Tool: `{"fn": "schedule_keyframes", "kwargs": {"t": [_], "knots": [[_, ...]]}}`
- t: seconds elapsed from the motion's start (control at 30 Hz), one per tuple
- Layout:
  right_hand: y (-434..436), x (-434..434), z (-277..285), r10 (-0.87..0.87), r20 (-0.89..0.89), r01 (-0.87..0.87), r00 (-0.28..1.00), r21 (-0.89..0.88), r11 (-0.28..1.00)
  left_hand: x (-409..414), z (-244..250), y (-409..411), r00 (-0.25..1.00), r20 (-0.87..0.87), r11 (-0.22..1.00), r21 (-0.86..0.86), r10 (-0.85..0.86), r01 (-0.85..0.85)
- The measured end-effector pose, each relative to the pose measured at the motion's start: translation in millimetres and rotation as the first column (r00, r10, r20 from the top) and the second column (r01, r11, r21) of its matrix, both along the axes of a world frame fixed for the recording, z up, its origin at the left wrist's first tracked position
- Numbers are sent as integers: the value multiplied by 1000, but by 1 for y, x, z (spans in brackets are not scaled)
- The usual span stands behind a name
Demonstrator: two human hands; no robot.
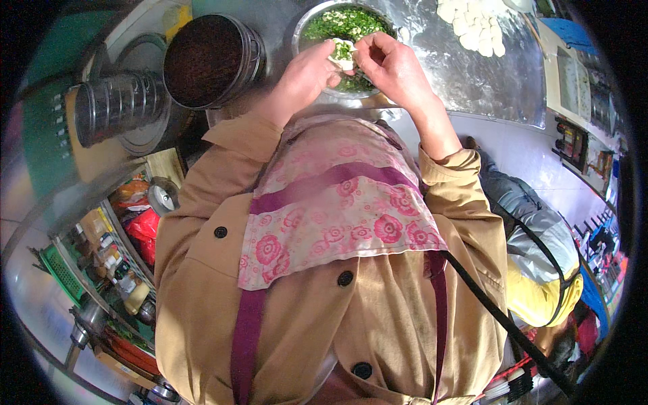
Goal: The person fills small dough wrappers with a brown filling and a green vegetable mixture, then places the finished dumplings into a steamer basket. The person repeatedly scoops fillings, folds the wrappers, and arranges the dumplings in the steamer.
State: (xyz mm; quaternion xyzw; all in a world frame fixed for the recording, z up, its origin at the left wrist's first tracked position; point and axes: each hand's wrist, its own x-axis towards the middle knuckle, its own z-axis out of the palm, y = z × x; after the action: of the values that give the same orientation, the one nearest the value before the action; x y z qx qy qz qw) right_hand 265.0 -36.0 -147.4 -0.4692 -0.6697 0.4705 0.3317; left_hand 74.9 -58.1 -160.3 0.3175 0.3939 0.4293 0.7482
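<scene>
My left hand [306, 73] cups a small round dough wrapper [345, 65] with chopped green filling [343, 49] in its middle. At the wrapper's right edge, the thumb and fingers of my right hand [402, 68] pinch the dough. The wrapper is still uncovered on top, so the filling shows. Both hands are over the near part of a round metal bowl [297, 38]. It holds chopped greens with pale bits [349, 21], partly hidden by my hands.
Several pale dough pieces [472, 25] lie on the floury metal tabletop [486, 88] at the right. A large round vessel with a dark brown interior [202, 61] stands left of the bowl. Another person [536, 243] is at my right. Crowded shelves [109, 253] are at the left.
</scene>
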Motion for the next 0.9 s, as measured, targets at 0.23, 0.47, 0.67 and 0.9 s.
{"fn": "schedule_keyframes", "kwargs": {"t": [0.23,0.47,0.67,0.9], "knots": [[-7,-2,15,51,-6,-51,999,2,999,-1,-13,-3,979,-199,996,74,-39,55],[-17,-10,4,51,49,-56,997,108,993,-11,-22,-10,989,-114,988,108,-95,108],[-31,-12,4,36,93,-53,995,191,980,-4,5,-22,998,57,999,-40,10,-7],[-33,-16,2,54,56,-65,997,230,971,-14,-5,-22,973,-210,993,43,-100,111]]}}
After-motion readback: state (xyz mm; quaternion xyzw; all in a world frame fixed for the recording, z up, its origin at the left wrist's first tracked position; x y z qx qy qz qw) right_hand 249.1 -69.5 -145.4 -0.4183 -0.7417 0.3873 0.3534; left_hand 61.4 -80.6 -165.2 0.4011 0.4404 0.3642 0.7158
